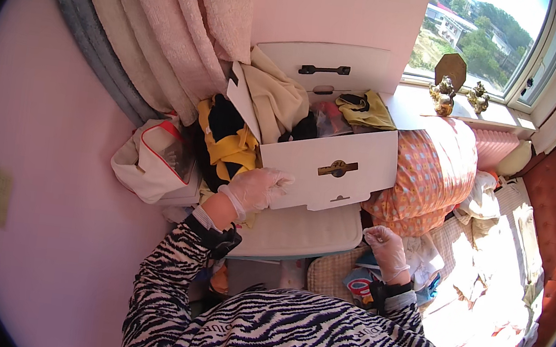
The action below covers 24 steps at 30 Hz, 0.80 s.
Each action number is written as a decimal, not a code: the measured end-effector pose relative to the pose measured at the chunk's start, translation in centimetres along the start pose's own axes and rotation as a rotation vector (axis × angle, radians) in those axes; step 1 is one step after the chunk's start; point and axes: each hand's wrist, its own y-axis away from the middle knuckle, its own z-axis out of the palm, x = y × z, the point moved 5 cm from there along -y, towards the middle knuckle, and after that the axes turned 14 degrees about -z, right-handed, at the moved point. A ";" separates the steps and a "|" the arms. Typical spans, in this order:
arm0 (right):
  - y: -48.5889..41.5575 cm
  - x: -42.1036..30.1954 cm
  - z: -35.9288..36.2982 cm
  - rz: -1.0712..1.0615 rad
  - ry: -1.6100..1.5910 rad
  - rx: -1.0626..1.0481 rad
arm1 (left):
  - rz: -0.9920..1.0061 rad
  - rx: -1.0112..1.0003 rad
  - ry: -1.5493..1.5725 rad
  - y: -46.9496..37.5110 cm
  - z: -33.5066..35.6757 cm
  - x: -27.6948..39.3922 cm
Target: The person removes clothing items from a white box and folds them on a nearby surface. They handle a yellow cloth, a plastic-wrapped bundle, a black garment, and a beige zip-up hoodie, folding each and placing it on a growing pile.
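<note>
An open white cardboard box (298, 178) with a black handle on its raised lid stands before me, full of folded clothes. A cream cloth (278, 95), a yellow and black garment (367, 109) and a plastic-wrapped red item (333, 119) show in it. My left hand (259, 189), in a clear glove, is at the lower left of the box's front flap; whether it grips the flap is unclear. My right hand (387, 252), gloved too, hovers right of the white storage bin lid (302, 228) with fingers curled; nothing is plainly seen in it.
Yellow and black clothes (231, 149) and a white bag with red trim (157, 164) lie left of the box. A patterned orange bundle (423, 176) sits at its right, beside a sunlit bed (481, 302). Towels (172, 20) hang at upper left. Gold figurines (442, 96) stand on the windowsill.
</note>
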 end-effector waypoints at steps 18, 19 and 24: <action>-26.1 -10.6 -2.8 -0.475 0.670 0.110 | -0.063 0.213 0.190 -3.5 -1.9 1.8; -27.6 -11.2 -1.8 -0.433 0.718 0.061 | -0.059 0.254 0.222 -4.1 -2.3 2.4; -31.6 -12.2 3.8 -0.024 0.855 -0.263 | -0.155 0.416 0.210 -7.7 -3.7 4.7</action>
